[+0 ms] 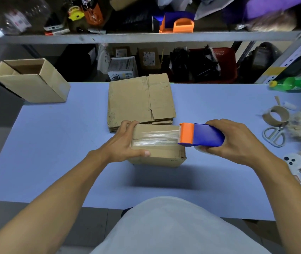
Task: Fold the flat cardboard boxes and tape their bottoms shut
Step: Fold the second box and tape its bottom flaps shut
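Gripping the tape dispenser (202, 134), the right hand (237, 140) runs clear tape across the folded box (158, 143) near the desk's (54, 143) middle; the left hand (125, 142) clasps its end. Beyond, flat boxes (140, 101) wait unfolded; one finished box (32, 81) overhangs the far-left corner.

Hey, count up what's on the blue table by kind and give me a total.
Assembled cardboard boxes: 2, the box being taped and the open box
Stack of flat boxes: 1
Tape dispenser: 1
Scissors: 1
Empty tape core: 1
Green bottle: 1
Total: 7
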